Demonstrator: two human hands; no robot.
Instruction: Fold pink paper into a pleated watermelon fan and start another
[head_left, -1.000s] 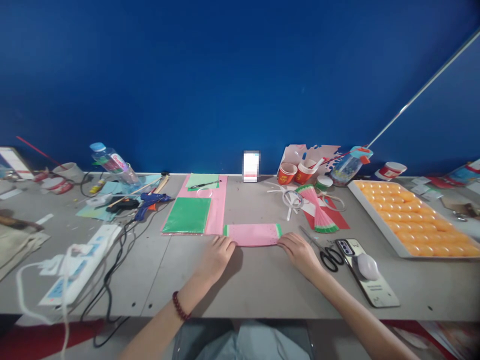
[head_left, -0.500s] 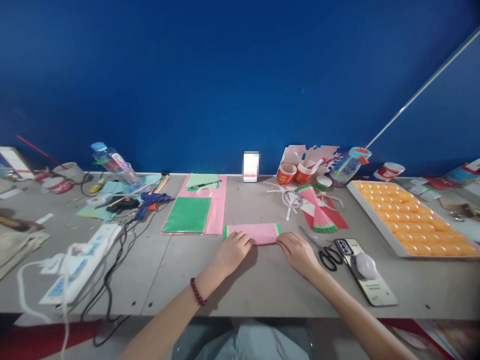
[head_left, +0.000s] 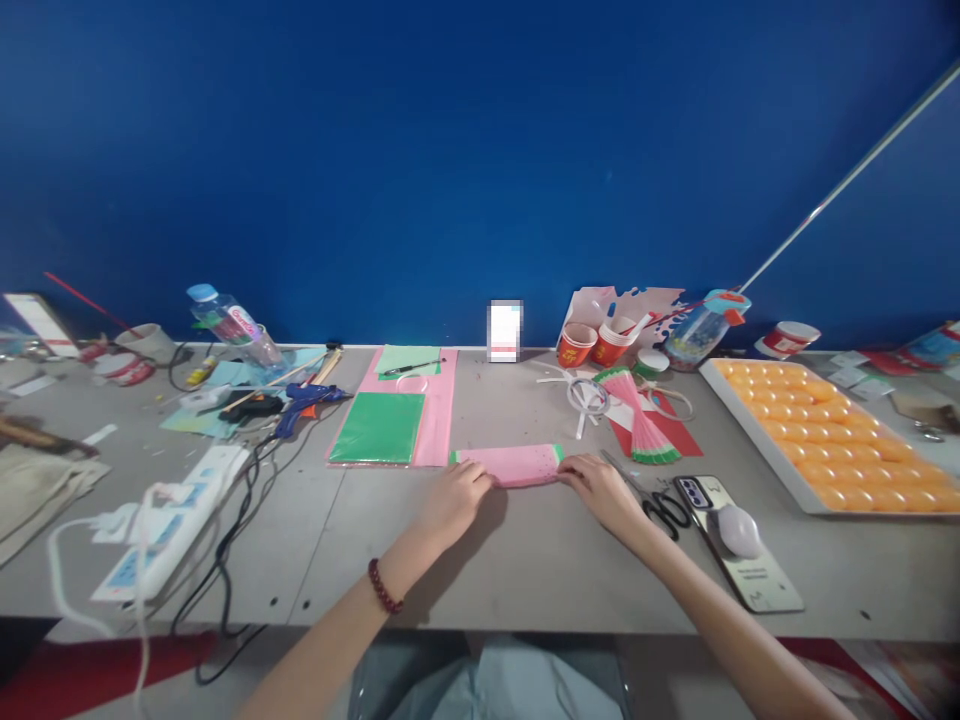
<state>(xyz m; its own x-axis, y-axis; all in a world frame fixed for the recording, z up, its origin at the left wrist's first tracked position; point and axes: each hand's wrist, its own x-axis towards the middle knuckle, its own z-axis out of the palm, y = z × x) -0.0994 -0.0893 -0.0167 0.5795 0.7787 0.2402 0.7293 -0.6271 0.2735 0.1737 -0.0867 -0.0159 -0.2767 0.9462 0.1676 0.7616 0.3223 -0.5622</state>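
Note:
A strip of pink paper (head_left: pixel 521 465) with green ends and small dark specks lies across the middle of the table, its near edge folded. My left hand (head_left: pixel 459 497) pinches the near edge toward its left end. At the near right corner, my right hand (head_left: pixel 604 492) has thumb and fingers closed on the paper. Just right of that hand are black-handled scissors (head_left: pixel 666 514), their blades partly behind it. Beyond them rests a pleated pink and green paper fan (head_left: pixel 641 420) on red paper.
To the left are green sheets (head_left: pixel 379 428) on pink paper, a blue glue gun (head_left: pixel 307 402) and a white power strip (head_left: pixel 176 520) with cables. On the right lie a phone (head_left: pixel 739 545) and a tray of orange balls (head_left: pixel 712 385). Red paper cups (head_left: pixel 577 345) stand behind.
My left hand has slid a little left along the paper's near edge. My right hand keeps its pinch at the right corner. The whole view has shifted slightly.

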